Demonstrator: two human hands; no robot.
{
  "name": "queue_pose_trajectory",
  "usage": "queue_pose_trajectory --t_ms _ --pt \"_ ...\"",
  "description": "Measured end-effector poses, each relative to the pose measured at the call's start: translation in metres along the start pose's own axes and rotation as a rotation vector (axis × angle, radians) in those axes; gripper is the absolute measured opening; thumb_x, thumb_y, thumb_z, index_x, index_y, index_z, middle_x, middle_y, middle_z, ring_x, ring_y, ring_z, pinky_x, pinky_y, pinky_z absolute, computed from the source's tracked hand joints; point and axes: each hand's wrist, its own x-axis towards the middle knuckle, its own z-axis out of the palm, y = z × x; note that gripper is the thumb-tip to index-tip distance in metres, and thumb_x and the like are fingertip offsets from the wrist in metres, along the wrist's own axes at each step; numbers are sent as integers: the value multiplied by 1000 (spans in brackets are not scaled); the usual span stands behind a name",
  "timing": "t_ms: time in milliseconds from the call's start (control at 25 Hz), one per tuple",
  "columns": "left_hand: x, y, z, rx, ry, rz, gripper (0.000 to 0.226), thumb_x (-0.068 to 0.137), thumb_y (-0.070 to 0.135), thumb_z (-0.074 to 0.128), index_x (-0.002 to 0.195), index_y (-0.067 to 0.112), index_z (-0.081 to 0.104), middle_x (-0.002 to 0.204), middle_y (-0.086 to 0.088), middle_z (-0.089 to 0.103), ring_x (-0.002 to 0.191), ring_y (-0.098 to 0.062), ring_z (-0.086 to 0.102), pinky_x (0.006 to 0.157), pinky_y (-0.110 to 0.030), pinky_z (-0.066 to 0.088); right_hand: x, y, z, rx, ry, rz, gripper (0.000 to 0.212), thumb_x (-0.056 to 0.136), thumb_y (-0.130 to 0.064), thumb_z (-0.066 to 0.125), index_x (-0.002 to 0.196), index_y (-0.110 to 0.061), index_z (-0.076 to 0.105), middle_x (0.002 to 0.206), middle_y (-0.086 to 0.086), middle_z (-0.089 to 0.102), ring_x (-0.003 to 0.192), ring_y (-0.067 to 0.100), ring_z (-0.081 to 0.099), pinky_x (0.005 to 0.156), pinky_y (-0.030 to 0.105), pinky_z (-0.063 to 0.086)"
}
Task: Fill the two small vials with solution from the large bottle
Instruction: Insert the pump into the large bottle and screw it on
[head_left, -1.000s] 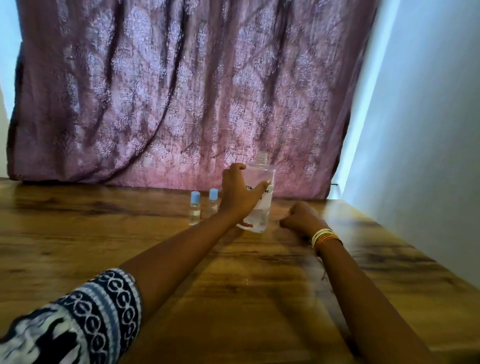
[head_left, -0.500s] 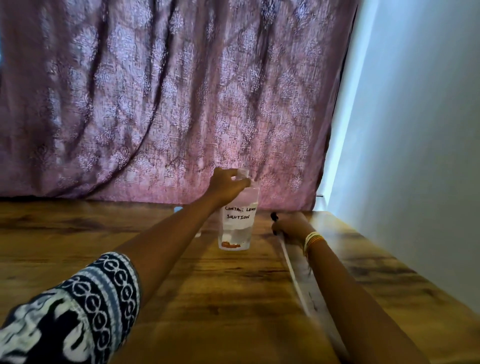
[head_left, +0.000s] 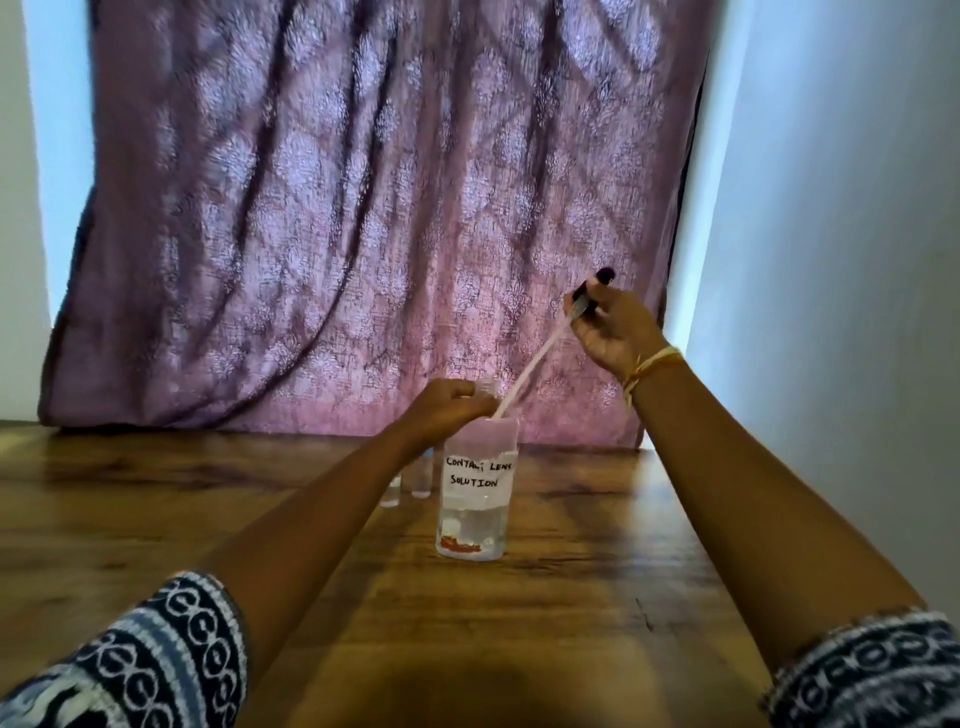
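Observation:
The large clear bottle (head_left: 477, 499), hand-labelled "contact lens solution", stands upright on the wooden table (head_left: 597, 597) with a little liquid at its bottom. My left hand (head_left: 451, 405) grips it at the neck. My right hand (head_left: 613, 332) is raised to the upper right and holds a long dropper (head_left: 530, 371) by its black bulb. The dropper slants down, its tip at the bottle's mouth. The two small vials (head_left: 410, 486) stand just left of the bottle, mostly hidden behind my left forearm.
A purple patterned curtain (head_left: 363, 234) hangs along the table's far edge. A pale wall (head_left: 841, 312) runs close along the table's right side.
My left hand set the bottle upright and shifted its grip up to the neck. My right hand picked the dropper off the table, lifted it and brought its tip to the bottle's mouth.

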Motion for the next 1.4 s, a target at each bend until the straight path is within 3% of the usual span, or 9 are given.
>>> queue_pose_trajectory --t_ms 80,160,240,360,680,840,1040,1240,1400 --pt "-9 -4 7 -118 2 -2 26 91 26 61 102 3 70 93 -21 69 77 -27 63 75 -40 52 5 -15 23 -35 28 -131 26 96 3 49 121 8 51 123 23 53 103 29 60 96 39 54" --pt "-14 -6 10 -196 17 -7 26 91 25 60 102 3 68 96 -22 69 81 -30 66 77 -43 54 5 -22 42 -172 45 -243 19 96 3 51 113 9 57 108 19 60 95 29 62 102 42 49" --pt "-15 -5 9 -194 30 -5 19 91 25 61 94 9 70 90 -15 69 82 -29 64 75 -38 52 3 -21 58 -291 45 -314 8 95 4 53 90 3 59 82 13 58 72 23 59 85 38 55" --pt "-17 -2 8 -201 38 -7 14 90 21 62 77 19 67 79 -5 66 76 -22 61 71 -32 49 5 -14 68 -393 32 -365 8 93 4 55 85 3 57 71 12 54 63 20 55 66 33 52" --pt "-19 -2 7 -196 34 4 16 89 24 63 75 18 67 77 -7 67 73 -23 63 70 -32 52 -6 30 57 -563 -120 -245 10 89 8 58 98 5 61 85 14 62 73 24 63 73 35 59" --pt "-18 -8 9 -190 56 9 26 88 29 65 104 9 71 99 -17 74 86 -28 69 76 -34 55 -25 56 22 -815 -331 -166 19 84 7 64 102 2 65 95 15 69 84 25 69 73 28 61" --pt "-17 -14 14 -156 128 50 31 87 36 66 108 13 71 102 -14 74 96 -30 69 89 -47 55 -32 78 -12 -1056 -351 -203 31 79 2 72 110 3 68 110 23 70 101 32 69 92 40 56" --pt "-12 -21 18 -118 206 83 29 86 33 68 106 11 70 99 -13 74 94 -29 69 85 -46 57 -36 94 -25 -1157 -302 -294 24 74 -8 81 95 -4 70 91 14 72 80 20 68 77 32 58" --pt "-11 -27 21 -142 263 50 28 76 43 71 92 21 66 86 0 72 83 -18 70 75 -36 57 -32 109 -17 -1310 -194 -302 41 70 -31 85 85 -11 53 73 0 51 64 12 52 63 25 43"
